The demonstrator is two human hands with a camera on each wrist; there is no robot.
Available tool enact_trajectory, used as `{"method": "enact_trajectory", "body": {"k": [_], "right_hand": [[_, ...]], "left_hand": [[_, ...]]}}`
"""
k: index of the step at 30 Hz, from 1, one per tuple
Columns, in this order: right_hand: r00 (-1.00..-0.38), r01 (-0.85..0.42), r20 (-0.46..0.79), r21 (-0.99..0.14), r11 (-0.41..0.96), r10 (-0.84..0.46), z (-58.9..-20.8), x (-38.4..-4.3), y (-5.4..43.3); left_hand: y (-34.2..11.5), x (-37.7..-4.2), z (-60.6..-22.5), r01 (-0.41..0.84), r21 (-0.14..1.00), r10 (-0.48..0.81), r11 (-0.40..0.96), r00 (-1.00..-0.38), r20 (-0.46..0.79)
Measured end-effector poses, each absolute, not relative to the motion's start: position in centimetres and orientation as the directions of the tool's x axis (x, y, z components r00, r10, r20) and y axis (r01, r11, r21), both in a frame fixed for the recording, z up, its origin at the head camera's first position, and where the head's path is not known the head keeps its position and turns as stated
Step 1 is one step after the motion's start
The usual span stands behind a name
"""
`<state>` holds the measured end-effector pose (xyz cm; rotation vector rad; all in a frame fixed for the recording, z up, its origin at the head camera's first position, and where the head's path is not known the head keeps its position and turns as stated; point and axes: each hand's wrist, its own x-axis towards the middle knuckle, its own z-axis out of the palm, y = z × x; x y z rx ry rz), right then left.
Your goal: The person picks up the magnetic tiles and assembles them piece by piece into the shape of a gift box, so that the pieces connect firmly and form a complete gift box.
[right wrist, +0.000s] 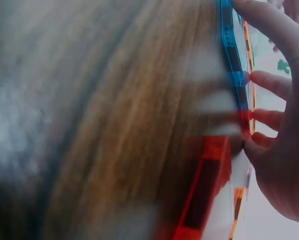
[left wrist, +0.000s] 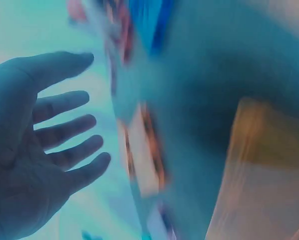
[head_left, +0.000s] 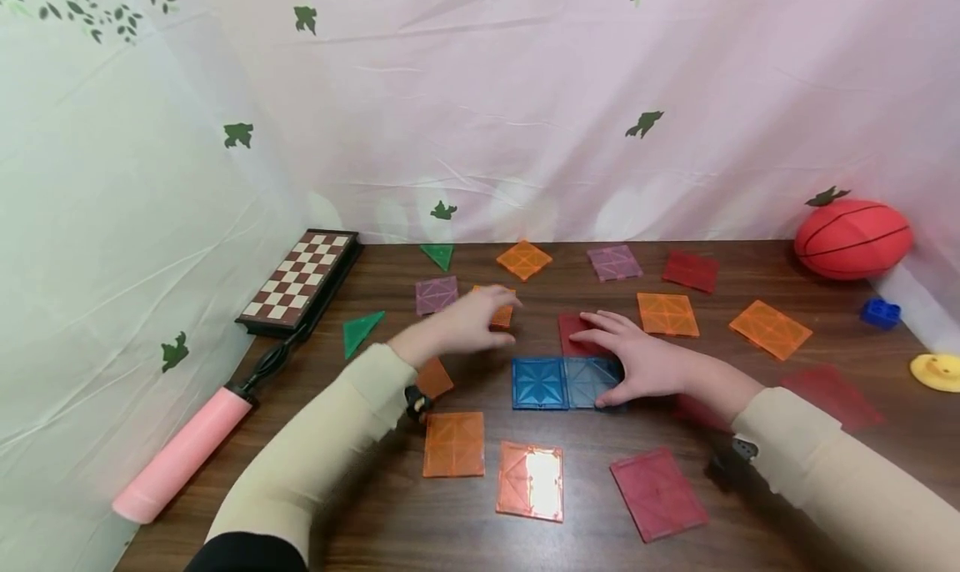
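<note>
In the head view, two blue square tiles lie edge to edge: a left blue tile [head_left: 539, 383] and a lighter right blue tile [head_left: 588, 380]. My right hand [head_left: 648, 359] spreads over the right one, thumb by its near side, fingertips above a red tile [head_left: 572, 330] that borders the pair on the far side. The right wrist view has its thumb and fingertips close against a blue tile edge [right wrist: 233, 55]. My left hand [head_left: 465, 322] hovers left of the pair, fingers apart and holding nothing, partly in front of an orange tile [head_left: 501, 313]. The left wrist view shows its empty palm.
Loose tiles surround the hands, among them an orange tile [head_left: 454, 444], a red tile [head_left: 660, 493] and a green triangle [head_left: 362, 332]. A chessboard box [head_left: 296, 280] and pink pump [head_left: 183, 455] lie left. Right are a red ball [head_left: 853, 240], blue brick [head_left: 881, 313] and yellow toy [head_left: 937, 372].
</note>
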<state>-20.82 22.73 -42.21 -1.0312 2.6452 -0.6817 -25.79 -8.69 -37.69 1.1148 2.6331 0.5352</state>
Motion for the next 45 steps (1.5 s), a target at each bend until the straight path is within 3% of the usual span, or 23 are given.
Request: {"method": "enact_trajectory", "body": {"k": [3,8,11,15,24,45], "right_hand": [[-0.729,-0.577,-0.050,-0.491,0.652,-0.683,-42.2,-20.3,22.5],[-0.728,-0.589,-0.045,-0.471,0.657,-0.685,-42.3,-19.8,22.2],[-0.732,-0.593,-0.035,-0.458,0.662,-0.680,-42.2,-19.9,22.1],[-0.737,-0.589,-0.034,-0.458,0.666,-0.675,-42.2,-20.0,22.0],[-0.749,-0.577,-0.034,-0.457,0.677,-0.661,-42.1,-20.0,22.1],[-0.743,-0.584,-0.033,-0.457,0.671,-0.669,-42.1,-20.1,22.0]], "left_hand": [[-9.6,-28.4,-37.8,0.595,0.383,0.669,0.707,-0.737,-0.090],[-9.9,-30.5,-39.0,0.600,0.315,0.670,0.735,-0.714,-0.205],[-9.6,-30.7,-39.4,0.606,0.292,0.668,0.740,-0.713,-0.213],[-8.9,-30.2,-39.7,0.605,0.260,0.653,0.753,-0.736,-0.179],[-6.8,-27.5,-39.9,0.635,0.266,0.679,0.726,-0.724,-0.124],[-4.9,-25.8,-40.0,0.700,0.266,0.745,0.662,-0.655,-0.130]]}}
